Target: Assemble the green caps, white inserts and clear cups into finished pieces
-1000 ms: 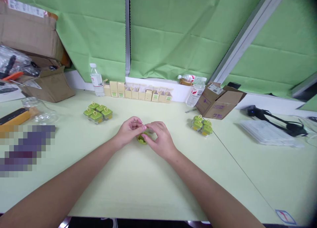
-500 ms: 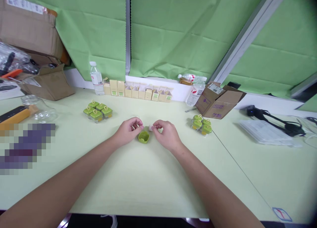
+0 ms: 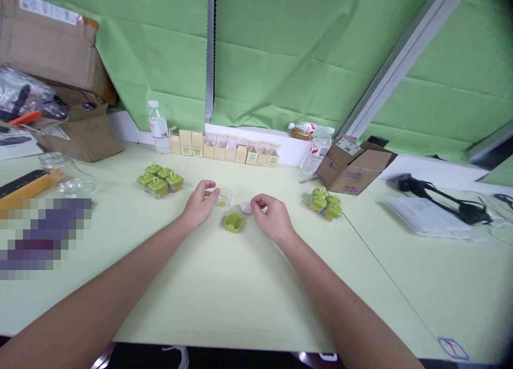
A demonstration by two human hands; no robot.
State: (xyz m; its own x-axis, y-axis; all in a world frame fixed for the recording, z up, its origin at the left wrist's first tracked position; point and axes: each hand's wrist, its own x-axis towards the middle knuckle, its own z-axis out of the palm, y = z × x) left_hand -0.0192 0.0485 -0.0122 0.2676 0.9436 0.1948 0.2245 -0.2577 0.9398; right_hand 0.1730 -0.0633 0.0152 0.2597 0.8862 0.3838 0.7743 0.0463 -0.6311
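Note:
My left hand [image 3: 200,203] is beside a small clear plastic box [image 3: 224,198] with a yellow mark inside. Its thumb is at the box's left edge, apart from the index finger. Between the fingertips of my right hand [image 3: 272,215] is the edge of a small pale pinkish-white piece [image 3: 246,208], low over the table; its exact kind is unclear. Just in front of both, between the hands, a small green lid [image 3: 233,223] lies with its hollow side up.
Green-lidded little boxes stand grouped at left [image 3: 158,186] and right [image 3: 332,213]. Several small cartons [image 3: 230,152] line the back, between an upright water bottle [image 3: 159,131] and an open cardboard box [image 3: 350,166]. A headset [image 3: 444,198] and clear plastic sheets [image 3: 428,216] lie far right.
My left hand has moved left and its fingers have spread, bringing the clear box into view. My right hand has shifted slightly right, showing more of the pale piece.

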